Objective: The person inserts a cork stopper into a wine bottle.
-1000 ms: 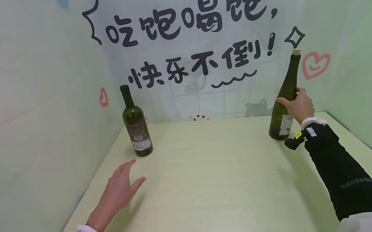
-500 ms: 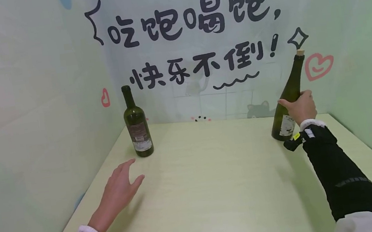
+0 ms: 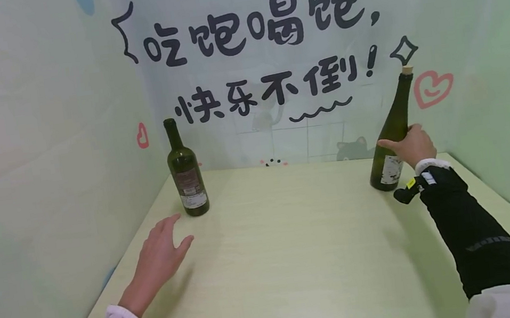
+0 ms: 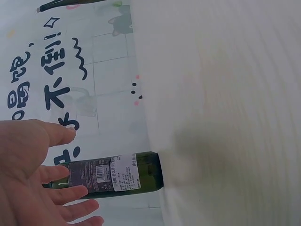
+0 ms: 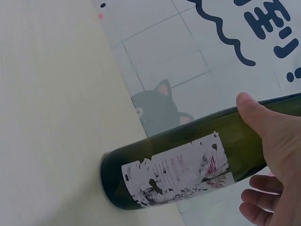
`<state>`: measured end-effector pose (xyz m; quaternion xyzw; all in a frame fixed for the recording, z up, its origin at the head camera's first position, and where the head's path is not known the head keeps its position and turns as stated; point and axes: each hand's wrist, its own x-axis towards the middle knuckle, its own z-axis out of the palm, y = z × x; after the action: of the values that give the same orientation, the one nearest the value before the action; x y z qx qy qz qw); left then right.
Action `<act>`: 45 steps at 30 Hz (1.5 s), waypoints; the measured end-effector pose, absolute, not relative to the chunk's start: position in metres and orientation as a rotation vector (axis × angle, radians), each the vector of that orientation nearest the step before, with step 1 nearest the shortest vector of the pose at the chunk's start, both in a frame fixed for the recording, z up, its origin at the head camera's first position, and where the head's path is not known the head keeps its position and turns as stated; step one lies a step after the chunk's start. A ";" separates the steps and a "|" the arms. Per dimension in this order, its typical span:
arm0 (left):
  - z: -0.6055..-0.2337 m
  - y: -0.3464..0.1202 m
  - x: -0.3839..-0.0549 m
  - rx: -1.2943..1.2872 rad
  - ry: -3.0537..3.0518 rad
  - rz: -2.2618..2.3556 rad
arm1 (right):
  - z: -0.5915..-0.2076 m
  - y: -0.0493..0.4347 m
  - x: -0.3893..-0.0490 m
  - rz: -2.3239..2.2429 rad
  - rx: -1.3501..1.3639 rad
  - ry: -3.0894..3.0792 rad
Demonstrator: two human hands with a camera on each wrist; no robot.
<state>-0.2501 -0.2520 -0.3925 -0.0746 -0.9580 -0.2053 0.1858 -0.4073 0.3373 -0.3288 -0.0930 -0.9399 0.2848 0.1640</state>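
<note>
A green wine bottle with a cork and a torn white label stands at the right rear of the table. My right hand holds it around the middle, thumb across the near side. In the right wrist view the thumb crosses the glass, several fingers show below it, and how firmly they press is hidden. At the left rear stands another green wine bottle, with a dark and white label. My left hand hovers in front of this bottle, thumb spread from loose fingers, holding nothing.
The pale wooden table stretches between the bottles toward me. A printed backdrop with dark lettering rises behind its rear edge. Side walls close in the left and right.
The left hand has drifted slightly left and up. The right hand has shifted slightly rightward against its bottle, thumb lower. Both bottles keep their places; small shifts of the view come from the head.
</note>
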 end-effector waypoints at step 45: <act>-0.406 -0.247 -0.252 -0.242 -2.776 -0.502 | -0.441 0.468 -0.382 0.331 0.013 -3.064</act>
<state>-0.2517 -0.2468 -0.4055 -0.0846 -0.9686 -0.1752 0.1545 -0.3815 0.4675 -0.4413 0.0043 -0.9938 0.1073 0.0301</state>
